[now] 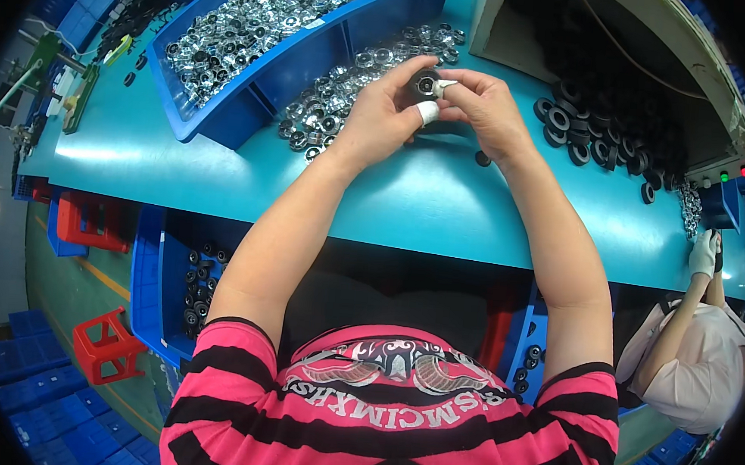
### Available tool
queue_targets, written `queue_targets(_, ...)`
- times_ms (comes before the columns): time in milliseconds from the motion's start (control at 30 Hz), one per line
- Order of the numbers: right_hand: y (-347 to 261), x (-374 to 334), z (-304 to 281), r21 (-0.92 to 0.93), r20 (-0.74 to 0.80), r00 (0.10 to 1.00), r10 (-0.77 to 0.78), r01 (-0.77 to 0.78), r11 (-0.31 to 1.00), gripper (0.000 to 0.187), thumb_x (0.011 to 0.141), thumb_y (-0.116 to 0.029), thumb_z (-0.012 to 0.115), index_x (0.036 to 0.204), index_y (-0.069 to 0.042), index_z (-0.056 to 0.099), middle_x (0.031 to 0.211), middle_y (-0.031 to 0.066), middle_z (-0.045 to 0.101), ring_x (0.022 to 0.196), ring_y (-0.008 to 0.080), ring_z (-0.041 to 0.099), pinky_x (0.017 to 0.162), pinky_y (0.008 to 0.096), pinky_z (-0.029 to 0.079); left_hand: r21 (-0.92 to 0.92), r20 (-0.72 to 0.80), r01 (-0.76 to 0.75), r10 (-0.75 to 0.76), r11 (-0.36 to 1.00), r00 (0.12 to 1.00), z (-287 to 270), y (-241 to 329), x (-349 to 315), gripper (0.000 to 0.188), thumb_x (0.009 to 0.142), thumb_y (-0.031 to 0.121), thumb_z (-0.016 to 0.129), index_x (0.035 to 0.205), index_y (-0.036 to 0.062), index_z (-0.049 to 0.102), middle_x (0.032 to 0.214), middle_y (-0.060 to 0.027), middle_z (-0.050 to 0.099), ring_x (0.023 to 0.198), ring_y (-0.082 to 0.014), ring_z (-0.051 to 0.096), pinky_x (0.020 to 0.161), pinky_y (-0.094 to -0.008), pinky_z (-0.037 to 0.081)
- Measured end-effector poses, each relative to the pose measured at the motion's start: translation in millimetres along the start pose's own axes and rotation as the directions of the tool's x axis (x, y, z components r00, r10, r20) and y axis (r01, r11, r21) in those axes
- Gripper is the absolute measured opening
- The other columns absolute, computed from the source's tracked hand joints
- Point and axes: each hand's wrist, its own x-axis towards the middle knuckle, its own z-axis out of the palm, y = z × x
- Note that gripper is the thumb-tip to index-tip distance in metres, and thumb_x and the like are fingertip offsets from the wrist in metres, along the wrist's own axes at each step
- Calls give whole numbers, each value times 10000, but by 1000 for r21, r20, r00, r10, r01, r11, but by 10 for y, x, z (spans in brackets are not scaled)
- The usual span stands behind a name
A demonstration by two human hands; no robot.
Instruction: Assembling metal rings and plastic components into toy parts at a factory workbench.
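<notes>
Above the table's middle, my left hand [382,117] is closed around a small black wheel [426,84] with a round hub in its centre, which faces me. White wrapping covers the left thumb tip. My right hand [493,113] is closed at the wheel's right side, and a white-covered fingertip touches the wheel near its hub. The other right fingers curl below and partly hide what they grip. Just beyond my hands lies a loose pile of shiny clear-and-black hubs [326,100]. A single black piece [482,158] rests on the table beneath my right hand.
A blue bin [252,94] full of hubs stands at the far left. Black rings [571,117] are heaped at the right, partly inside a beige housing [491,25]. Blue crates with black wheels [200,285] sit below the table edge. A co-worker's gloved hand [703,256] is at far right.
</notes>
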Motion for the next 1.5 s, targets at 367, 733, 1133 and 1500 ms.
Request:
queue_targets(367,196,41,100,-67,-81,996,-24,18,998,302,853,-179,701,1063,38,693,958,96,704,851,154,682,746,277,566,469,-64,-239,303,850,951,91,-116,-40,493,858,32,702,1337,74,596,1017,-108,733,909,-167,695,824,-320,555)
queue_targets(733,-16,30,-68,181,132,988,81,-104,978,336,928,-167,658,1192,40,645,1079,117,685,937,174,696,874,321,594,98,-77,-93,101,991,992,74,-31,-34,465,881,45,692,1333,67,585,923,-40,699,729,-78,624,562,-229,516)
queue_targets(1133,-5,32,-94,95,156,988,-5,-10,995,368,944,-197,600,1275,-37,589,1111,50,644,951,102,611,881,314,528,64,-58,-182,186,981,981,75,14,-42,387,868,33,729,1237,36,613,1005,-45,720,947,-112,696,721,-239,547)
queue_targets(1500,-100,-5,2,-46,110,970,-216,222,974,365,923,-166,579,1273,-90,650,1095,15,644,972,125,616,892,327,527,-538,141,232,-185,810,973,-116,31,-24,432,1024,447,554,1135,37,633,789,-53,646,585,-90,559,451,-230,421)
